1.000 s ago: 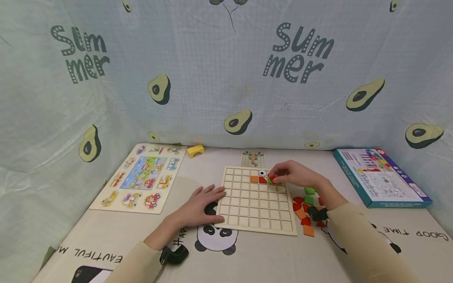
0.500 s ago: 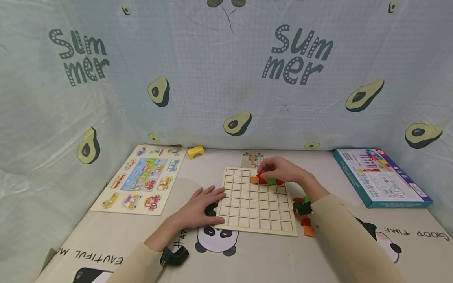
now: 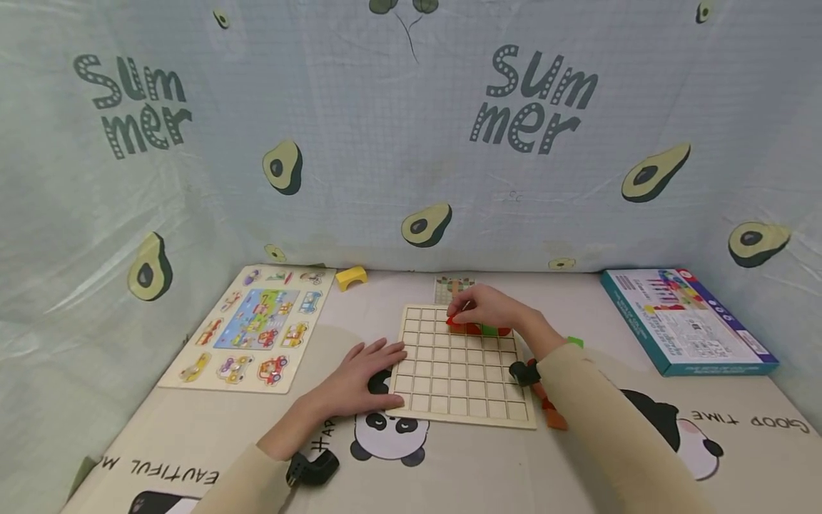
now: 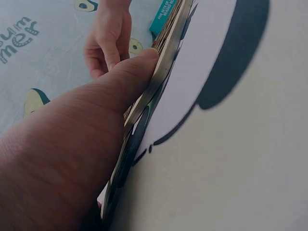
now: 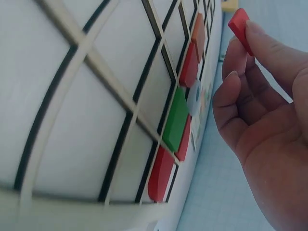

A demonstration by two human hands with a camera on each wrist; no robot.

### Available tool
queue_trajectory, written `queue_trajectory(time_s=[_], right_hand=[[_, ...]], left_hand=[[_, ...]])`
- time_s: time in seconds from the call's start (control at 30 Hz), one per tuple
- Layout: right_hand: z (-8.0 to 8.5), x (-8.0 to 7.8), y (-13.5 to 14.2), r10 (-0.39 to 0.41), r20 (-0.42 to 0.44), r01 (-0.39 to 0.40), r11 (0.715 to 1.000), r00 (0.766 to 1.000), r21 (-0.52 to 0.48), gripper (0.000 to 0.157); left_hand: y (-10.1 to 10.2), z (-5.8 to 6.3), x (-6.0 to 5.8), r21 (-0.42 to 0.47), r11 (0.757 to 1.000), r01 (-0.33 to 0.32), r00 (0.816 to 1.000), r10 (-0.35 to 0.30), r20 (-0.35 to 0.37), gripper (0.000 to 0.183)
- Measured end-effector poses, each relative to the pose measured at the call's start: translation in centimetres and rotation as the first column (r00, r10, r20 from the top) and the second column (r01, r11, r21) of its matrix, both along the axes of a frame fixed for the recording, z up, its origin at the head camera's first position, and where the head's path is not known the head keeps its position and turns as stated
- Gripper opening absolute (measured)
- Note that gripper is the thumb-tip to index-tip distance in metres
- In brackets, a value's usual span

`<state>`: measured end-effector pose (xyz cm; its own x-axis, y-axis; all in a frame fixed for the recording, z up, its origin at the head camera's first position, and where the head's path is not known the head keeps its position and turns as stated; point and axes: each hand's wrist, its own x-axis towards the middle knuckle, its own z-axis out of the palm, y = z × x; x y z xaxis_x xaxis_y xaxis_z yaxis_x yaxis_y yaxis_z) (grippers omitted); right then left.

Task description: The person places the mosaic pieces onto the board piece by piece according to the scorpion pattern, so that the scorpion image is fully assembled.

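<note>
My right hand (image 3: 491,307) pinches a red piece (image 5: 239,29) between thumb and index finger, above the far rows of the wooden grid board (image 3: 449,371). In the right wrist view, a green tile (image 5: 176,120), an orange tile (image 5: 198,33) and several red pieces (image 5: 161,174) sit in the board's squares. A white tile with an eye (image 5: 193,97) is partly hidden behind them. My left hand (image 3: 359,378) rests at the board's left edge with fingers spread, its thumb (image 4: 139,62) on the rim in the left wrist view.
Loose orange pieces (image 3: 555,420) and a green one (image 3: 575,342) lie right of the board, partly hidden by my right arm. A pattern card (image 3: 443,291) lies behind it. A picture puzzle (image 3: 257,318), a yellow arch block (image 3: 351,277) and a teal-edged box (image 3: 693,321) stand farther off.
My right hand has moved left along the board's far rows with the red piece in its fingers. The left hand has stayed at the board's edge.
</note>
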<state>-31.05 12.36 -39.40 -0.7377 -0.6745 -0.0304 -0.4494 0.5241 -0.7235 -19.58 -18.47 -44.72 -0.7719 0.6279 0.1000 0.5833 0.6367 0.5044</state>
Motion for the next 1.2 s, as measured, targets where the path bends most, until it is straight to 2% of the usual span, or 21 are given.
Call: queue_trajectory(time_s=[0.3, 0.6, 0.83, 0.93, 1.2], right_hand=[[-0.4, -0.4, -1.5, -0.024, -0.026, 0.025, 0.999, 0.999, 0.035, 0.005], [-0.7, -0.7, -2.5, -0.015, -0.031, 0.017, 0.997, 0.999, 0.077, 0.003], [-0.8, -0.8, -2.7, -0.02, -0.052, 0.025, 0.995, 0.998, 0.097, 0.005], [-0.9, -0.8, -2.7, -0.005, -0.08, 0.014, 0.994, 0.997, 0.111, 0.004], [-1.2, -0.7, -2.5, 0.021, -0.085, -0.009, 0.991, 0.996, 0.134, 0.006]], left_hand=[[-0.1, 0.1, 0.0, 0.004, 1.0, 0.001, 1.0, -0.001, -0.003, 0.079], [-0.2, 0.0, 0.1, -0.006, 1.0, -0.018, 1.0, 0.018, 0.005, 0.079], [-0.1, 0.0, 0.1, -0.005, 1.0, -0.013, 1.0, 0.013, -0.007, 0.078], [0.0, 0.0, 0.1, -0.005, 1.0, -0.009, 1.0, 0.009, -0.008, 0.079], [0.1, 0.0, 0.2, -0.012, 1.0, -0.007, 1.0, 0.007, -0.01, 0.079]])
